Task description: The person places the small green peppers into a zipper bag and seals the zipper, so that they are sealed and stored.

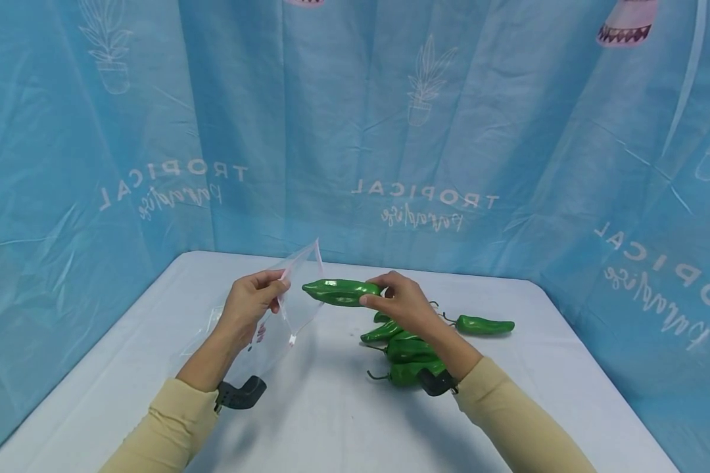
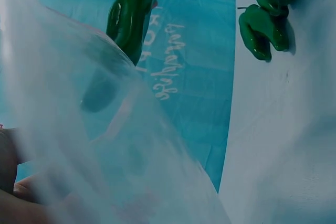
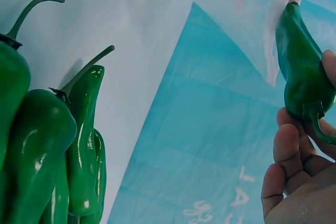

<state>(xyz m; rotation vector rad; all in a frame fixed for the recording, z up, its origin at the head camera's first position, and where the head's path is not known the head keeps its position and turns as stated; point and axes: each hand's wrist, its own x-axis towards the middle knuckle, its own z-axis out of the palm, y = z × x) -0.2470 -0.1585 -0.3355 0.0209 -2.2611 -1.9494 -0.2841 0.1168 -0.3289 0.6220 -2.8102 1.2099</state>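
Observation:
My left hand [image 1: 253,299] pinches the rim of a clear zip bag [image 1: 298,315], which hangs with its mouth spread toward the right. In my right hand [image 1: 405,303] is a green chili pepper [image 1: 340,292], gripped near its stem end between thumb and fingers. The pepper lies roughly level, its tip pointing left at the bag's mouth. In the left wrist view, the pepper's lower part [image 2: 100,90] shows through the bag's film. Beneath the right forearm sits a pile of green peppers [image 1: 411,351], partly hidden by that hand and wrist.
One more green pepper [image 1: 485,325] lies apart at the pile's right. Flat clear plastic [image 1: 210,322] rests on the white table [image 1: 343,420] beside the left forearm. Blue printed curtains [image 1: 355,131] enclose the back and sides of the table.

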